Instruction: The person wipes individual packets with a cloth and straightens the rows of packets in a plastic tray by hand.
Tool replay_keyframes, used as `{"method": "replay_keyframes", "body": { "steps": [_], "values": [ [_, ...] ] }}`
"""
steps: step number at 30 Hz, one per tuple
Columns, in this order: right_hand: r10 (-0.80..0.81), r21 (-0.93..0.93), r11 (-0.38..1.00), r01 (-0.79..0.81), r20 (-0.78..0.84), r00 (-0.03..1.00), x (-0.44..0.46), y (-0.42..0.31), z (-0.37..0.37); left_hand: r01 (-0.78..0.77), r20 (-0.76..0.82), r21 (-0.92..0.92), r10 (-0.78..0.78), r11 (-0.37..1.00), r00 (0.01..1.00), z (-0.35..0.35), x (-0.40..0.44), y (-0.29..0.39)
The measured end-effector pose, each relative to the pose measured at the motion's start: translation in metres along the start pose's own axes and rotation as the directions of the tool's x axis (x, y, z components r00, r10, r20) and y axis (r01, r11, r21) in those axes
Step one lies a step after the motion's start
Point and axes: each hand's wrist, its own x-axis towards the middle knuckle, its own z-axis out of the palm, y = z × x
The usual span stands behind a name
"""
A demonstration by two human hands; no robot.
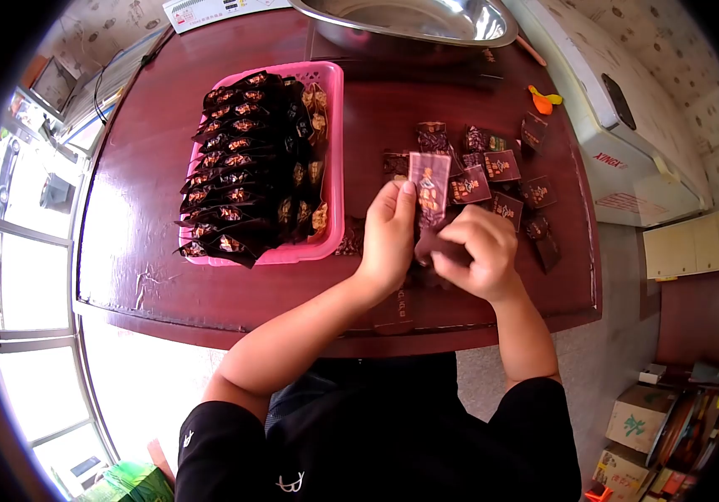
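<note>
Indoors, glossy table [133, 217] beside freezer [656, 151]; left hand [388, 232] pinching packet [431, 180], right hand [485, 249] grip unclear.

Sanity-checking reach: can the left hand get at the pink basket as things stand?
Likely yes. The left hand is close to the pink basket, and nothing tall appears to stand between them. It is holding a packet, though, so may need to free its grip first.
</note>
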Motion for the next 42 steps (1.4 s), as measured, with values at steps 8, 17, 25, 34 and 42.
{"method": "replay_keyframes", "body": {
  "steps": [8,17,25,34,42],
  "values": [
    [0.006,0.087,0.996,-0.009,0.039,0.999,-0.001,0.002,0.002,0.162,-0.024,-0.22,-0.171,0.962,0.985,0.0,0.001,0.0],
    [0.117,0.02,0.993,-0.115,-0.085,0.99,-0.002,0.005,-0.007,0.148,0.095,-0.166,-0.133,0.975,0.987,-0.001,-0.008,-0.003],
    [-0.019,0.149,0.989,0.001,0.118,0.993,-0.006,0.007,0.01,0.298,-0.028,-0.278,-0.318,0.913,0.948,0.011,-0.012,0.024],
    [-0.093,-0.011,0.996,0.092,-0.058,0.994,-0.002,0.001,0.013,0.331,0.132,-0.222,-0.308,0.917,0.942,0.005,-0.012,0.014],
    [0.04,-0.252,0.967,-0.032,0.027,0.999,0.001,0.014,-0.001,0.309,0.176,-0.251,-0.271,0.917,0.946,0.008,-0.008,0.019]
  ]
}}
